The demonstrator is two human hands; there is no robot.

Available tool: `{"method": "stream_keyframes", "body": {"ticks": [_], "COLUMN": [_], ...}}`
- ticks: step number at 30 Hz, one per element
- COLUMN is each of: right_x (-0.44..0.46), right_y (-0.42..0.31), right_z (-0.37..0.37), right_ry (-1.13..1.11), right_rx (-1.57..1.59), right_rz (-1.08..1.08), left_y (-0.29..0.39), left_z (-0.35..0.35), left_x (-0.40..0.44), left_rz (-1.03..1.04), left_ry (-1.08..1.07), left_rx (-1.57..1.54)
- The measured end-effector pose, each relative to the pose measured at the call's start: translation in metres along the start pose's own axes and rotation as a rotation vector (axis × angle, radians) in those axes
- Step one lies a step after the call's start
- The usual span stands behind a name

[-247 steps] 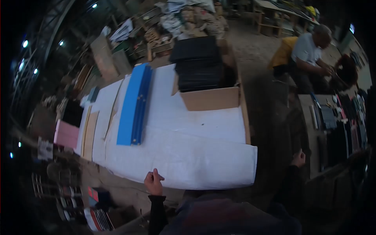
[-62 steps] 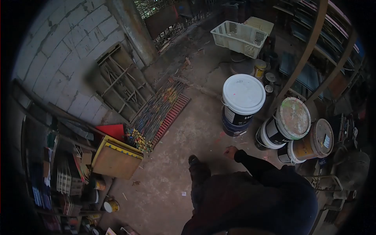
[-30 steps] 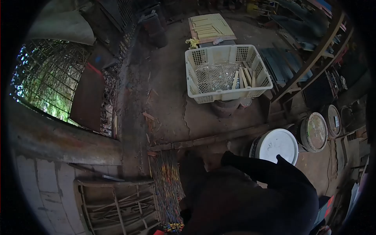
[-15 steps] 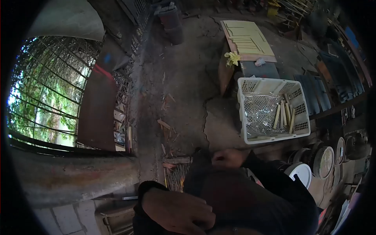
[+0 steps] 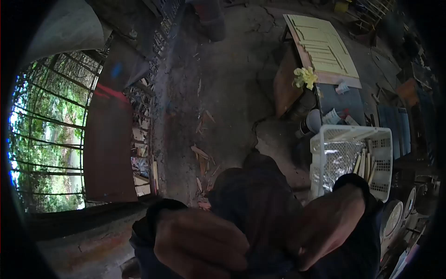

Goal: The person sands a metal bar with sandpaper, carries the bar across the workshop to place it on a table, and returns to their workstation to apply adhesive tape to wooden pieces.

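Note:
My left hand (image 5: 200, 239) is low in front of my body, its back turned up and its fingers bent together against my dark clothing. Its fingertips are hidden. To the right, my right hand (image 5: 327, 228) is also close to my clothes (image 5: 260, 209), with the fingers curled in and the thumb side pressed together. Whatever either hand holds, perhaps cloth, is too dark to make out. Just beyond my right wrist stands a white plastic basket (image 5: 317, 169) with clear plastic wrapping and several pale wooden strips (image 5: 367, 163) inside.
A low table (image 5: 341, 104) bears a pale yellow panel (image 5: 325, 46), a yellow flower-like bunch (image 5: 305, 77) and small cups. A white bucket (image 5: 312, 122) is beside it. Wood scraps (image 5: 200, 152) litter the cracked floor. At left is a barred window (image 5: 51, 135); round lids (image 5: 392, 218) stand at right.
My right hand has come back and down from the middle toward my body at the right. My left hand has shifted slightly left. The view has tilted, so the basket appears lower and farther right.

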State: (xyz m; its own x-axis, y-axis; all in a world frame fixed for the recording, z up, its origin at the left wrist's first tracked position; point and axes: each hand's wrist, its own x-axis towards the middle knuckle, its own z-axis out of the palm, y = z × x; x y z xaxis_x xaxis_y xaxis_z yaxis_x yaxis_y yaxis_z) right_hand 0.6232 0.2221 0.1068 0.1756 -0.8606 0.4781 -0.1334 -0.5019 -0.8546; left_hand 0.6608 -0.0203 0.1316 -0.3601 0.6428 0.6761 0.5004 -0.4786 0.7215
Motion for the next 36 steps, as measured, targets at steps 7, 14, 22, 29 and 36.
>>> {"method": "stream_keyframes", "body": {"ticks": [7, 14, 22, 29, 36], "right_x": [0.046, 0.058, 0.08, 0.107, 0.12], "right_y": [0.039, 0.039, 0.075, 0.111, 0.128], "right_z": [-0.049, -0.038, -0.051, -0.058, -0.064], "right_ry": [0.946, 1.287, 1.072, 1.009, 0.861], "right_rx": [-0.029, 0.04, 0.099, 0.17, 0.083], "right_rz": [-0.377, -0.092, -0.295, -0.378, -0.588], "left_y": [-0.028, -0.031, -0.041, -0.05, -0.059], "left_z": [0.016, 0.001, -0.013, -0.003, -0.038], "left_x": [0.034, 0.003, -0.022, -0.05, -0.073], "left_rz": [-0.683, -1.176, -1.47, -1.694, -1.722], "left_ry": [0.525, 0.237, 0.051, -0.393, -0.582], "left_rx": [1.851, 2.671, 3.272, 3.634, 4.175]}}
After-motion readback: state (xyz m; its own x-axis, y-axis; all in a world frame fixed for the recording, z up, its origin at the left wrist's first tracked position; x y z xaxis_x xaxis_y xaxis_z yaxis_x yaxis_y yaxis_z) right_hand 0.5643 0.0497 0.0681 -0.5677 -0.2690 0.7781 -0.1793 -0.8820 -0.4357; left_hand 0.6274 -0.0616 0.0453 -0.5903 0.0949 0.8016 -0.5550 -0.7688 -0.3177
